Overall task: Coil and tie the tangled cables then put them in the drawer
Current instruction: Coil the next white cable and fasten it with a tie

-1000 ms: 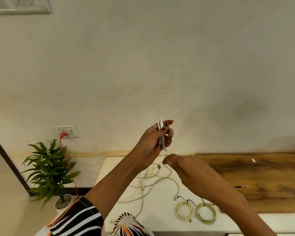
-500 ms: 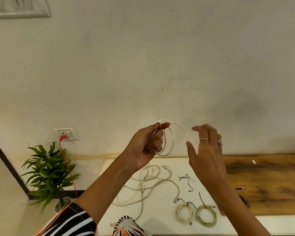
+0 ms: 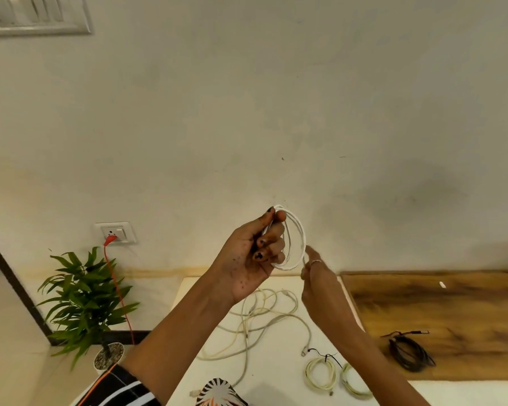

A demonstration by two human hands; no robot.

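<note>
Currently, head view only: left hand [image 3: 255, 259] grips a white cable coil [image 3: 295, 238] by its top, held up in the air above the bench [image 3: 276, 373], far edge. Right hand [image 3: 317, 276] sits just beside the coil's lower right, pinching the loose tail as far as I can tell; motion blur. Tangled cables [image 3: 258, 323] lie uncoiled mid-bench, two tied coils [image 3: 320, 373] near the front edge, black cable [image 3: 408, 350] on the wood section. Drawer not in view. Risk: loops are only pinched at one point, so a slack left grip lets them spring open before tying.
</note>
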